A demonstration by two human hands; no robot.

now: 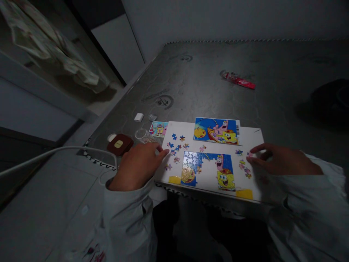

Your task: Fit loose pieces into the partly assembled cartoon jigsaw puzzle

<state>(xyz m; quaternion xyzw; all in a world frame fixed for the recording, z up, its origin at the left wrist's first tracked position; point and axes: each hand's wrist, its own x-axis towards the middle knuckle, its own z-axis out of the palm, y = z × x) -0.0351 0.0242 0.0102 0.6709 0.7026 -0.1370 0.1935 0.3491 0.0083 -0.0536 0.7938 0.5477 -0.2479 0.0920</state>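
A partly assembled jigsaw puzzle [225, 178] lies on a white board [209, 173], joined along the left, top and right with a gap in the middle. Loose puzzle pieces [178, 147] are scattered left of it, and more loose pieces [247, 172] lie to its right. My right hand [280, 159] pinches a small pinkish puzzle piece [249, 154] over the board's right side. At the left edge rests my left hand [140, 163], its thumb and forefinger apart and nothing visible between them. Above the puzzle lies a picture card [217, 130] with the cartoon scene.
A smaller cartoon card [159, 128] sits by the board's upper left corner. Nearby are a brown case [120, 144], a white charger block [139, 117] and a clear round lid [152, 117]. A red wrapper [238, 79] lies farther back. A white cable [68, 147] crosses at left.
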